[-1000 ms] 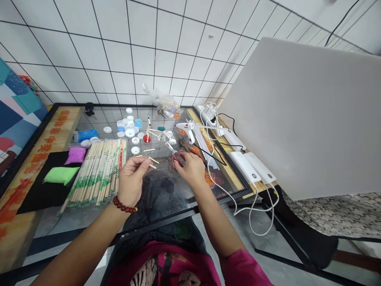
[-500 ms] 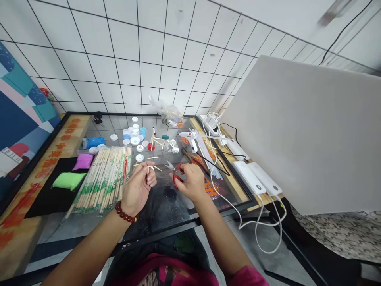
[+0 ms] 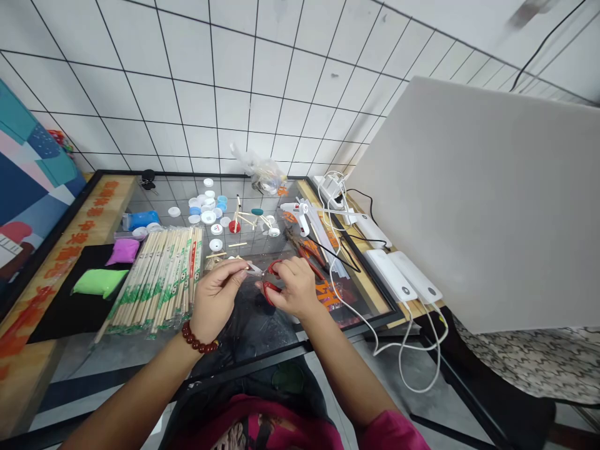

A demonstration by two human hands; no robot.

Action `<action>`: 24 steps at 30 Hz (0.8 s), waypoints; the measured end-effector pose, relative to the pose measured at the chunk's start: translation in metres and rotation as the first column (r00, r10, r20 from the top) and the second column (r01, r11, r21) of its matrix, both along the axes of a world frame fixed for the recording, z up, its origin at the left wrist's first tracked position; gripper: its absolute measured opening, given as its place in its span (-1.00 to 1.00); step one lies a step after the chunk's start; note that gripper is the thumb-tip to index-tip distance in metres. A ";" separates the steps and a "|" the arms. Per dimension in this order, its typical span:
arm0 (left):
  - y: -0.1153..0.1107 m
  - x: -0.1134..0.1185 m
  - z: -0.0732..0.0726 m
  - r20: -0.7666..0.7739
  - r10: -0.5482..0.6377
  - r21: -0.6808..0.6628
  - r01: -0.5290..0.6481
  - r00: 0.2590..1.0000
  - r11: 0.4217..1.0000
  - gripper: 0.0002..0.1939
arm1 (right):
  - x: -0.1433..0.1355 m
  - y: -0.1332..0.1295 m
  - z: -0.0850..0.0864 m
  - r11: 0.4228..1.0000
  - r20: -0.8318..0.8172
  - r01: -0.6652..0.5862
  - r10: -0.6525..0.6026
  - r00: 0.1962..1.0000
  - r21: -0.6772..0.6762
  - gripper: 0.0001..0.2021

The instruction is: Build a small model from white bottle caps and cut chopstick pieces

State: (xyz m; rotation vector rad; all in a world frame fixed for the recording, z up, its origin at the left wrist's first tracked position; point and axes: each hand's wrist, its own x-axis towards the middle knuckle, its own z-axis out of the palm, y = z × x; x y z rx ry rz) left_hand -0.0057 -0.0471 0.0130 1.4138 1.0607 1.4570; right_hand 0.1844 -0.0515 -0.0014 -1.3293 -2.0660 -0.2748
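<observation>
My right hand (image 3: 294,287) is closed on the red handles of the scissors (image 3: 270,283), whose parted blades point left. My left hand (image 3: 218,294), with a beaded bracelet at the wrist, pinches a small piece of wooden stick (image 3: 247,267) right at the blades. Just beyond the hands, a short stick (image 3: 237,244) lies on the glass table. Farther back stands a small stick model with a red cap (image 3: 235,226) and a dark green oval piece (image 3: 257,212).
Wrapped chopsticks (image 3: 159,278) lie left, beside green clay (image 3: 99,282), pink clay (image 3: 123,250) and blue clay (image 3: 141,220). Bottle caps (image 3: 209,217) and a plastic bag (image 3: 265,175) are behind. On the right are a glue gun (image 3: 297,215), pliers, cables and white power strips (image 3: 391,275).
My hands have come together, the right moving left with the scissors. The blades now meet the stick piece at my left fingertips. The camera view has shifted slightly.
</observation>
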 end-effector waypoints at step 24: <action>0.002 -0.008 0.005 -0.306 0.061 0.358 0.055 0.950 0.932 -0.75 | 0.000 -0.002 0.002 0.994 -0.014 -0.103 0.102 0.995 -0.039 -0.59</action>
